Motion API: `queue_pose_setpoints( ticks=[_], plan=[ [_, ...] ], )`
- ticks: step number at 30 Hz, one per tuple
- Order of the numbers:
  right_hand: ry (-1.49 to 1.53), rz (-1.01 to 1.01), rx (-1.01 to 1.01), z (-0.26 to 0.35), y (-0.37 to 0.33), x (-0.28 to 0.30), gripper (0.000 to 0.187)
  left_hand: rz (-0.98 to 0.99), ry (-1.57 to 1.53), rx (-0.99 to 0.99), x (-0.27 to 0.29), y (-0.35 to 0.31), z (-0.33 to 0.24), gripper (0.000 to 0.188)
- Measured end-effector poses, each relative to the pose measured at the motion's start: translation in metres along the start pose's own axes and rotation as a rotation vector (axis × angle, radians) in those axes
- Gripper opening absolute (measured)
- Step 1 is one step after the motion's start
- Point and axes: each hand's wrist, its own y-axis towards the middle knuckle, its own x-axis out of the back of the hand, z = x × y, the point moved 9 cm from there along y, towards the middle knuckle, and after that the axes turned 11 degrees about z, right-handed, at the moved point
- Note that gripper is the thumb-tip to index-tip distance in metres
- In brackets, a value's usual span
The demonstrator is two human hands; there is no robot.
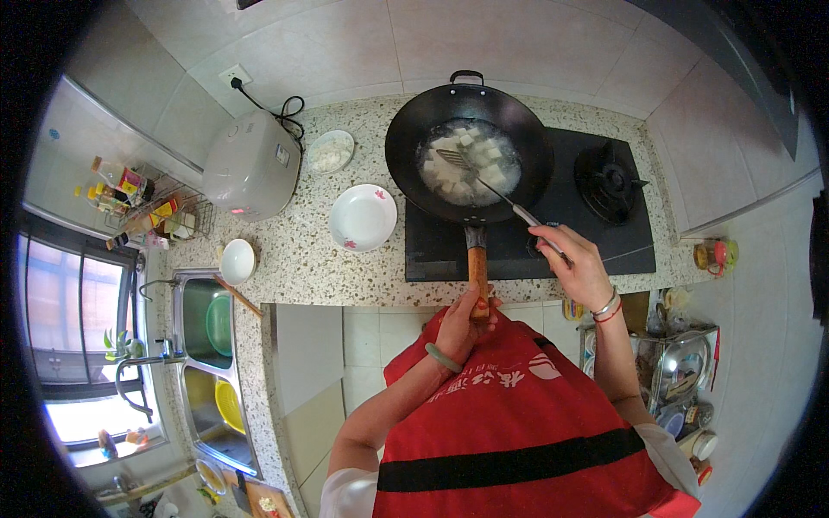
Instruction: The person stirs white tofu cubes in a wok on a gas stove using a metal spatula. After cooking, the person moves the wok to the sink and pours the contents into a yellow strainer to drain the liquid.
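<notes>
A black wok [414, 164] sits on the left part of the dark gas hob, with white cubes [489, 154] that look like tofu in cloudy liquid. My left hand [467, 319] is closed round the wok's wooden handle [477, 268], close to my red apron. In my right hand [577, 263] is the grey handle of a slotted spatula [518, 210]. Its slotted head [452, 159] lies among the cubes, at the left of the liquid. Just left of the wok stands a white plate [363, 217] with pink flower marks.
Behind the plate is a small dish [331, 153] of white bits. A rice cooker [253, 164], plugged into the wall, stands further left, near a rack of bottles [164, 211] and a white bowl [238, 261]. The double sink [195, 324] is at left; a bare burner [610, 181] is at right.
</notes>
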Motion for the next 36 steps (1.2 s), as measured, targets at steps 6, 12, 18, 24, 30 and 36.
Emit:
queue_pose_setpoints(
  ticks=[6, 12, 18, 24, 30, 36],
  plan=[
    [0.016, 0.003, -0.006, -0.005, 0.001, 0.000, 0.026, 0.008, 0.015, 0.005, 0.000, 0.000, 0.000, 0.045],
    [0.023, -0.006, -0.002, -0.009, 0.001, 0.001, 0.026, 0.027, 0.006, -0.002, -0.001, 0.001, 0.001, 0.046],
    [0.101, -0.013, -0.047, -0.018, -0.001, 0.003, 0.025, 0.010, 0.015, 0.006, -0.002, 0.000, 0.000, 0.046],
    [0.312, -0.148, -0.174, -0.039, -0.016, 0.008, 0.023, 0.005, 0.034, 0.014, -0.001, 0.000, 0.000, 0.047],
    [0.387, -0.252, -0.238, -0.039, -0.024, 0.010, 0.020, 0.010, 0.023, 0.005, -0.002, 0.000, 0.000, 0.046],
    [0.486, -0.354, -0.275, -0.037, -0.029, 0.013, 0.020, -0.020, -0.015, 0.006, -0.005, -0.004, -0.004, 0.034]
  ],
)
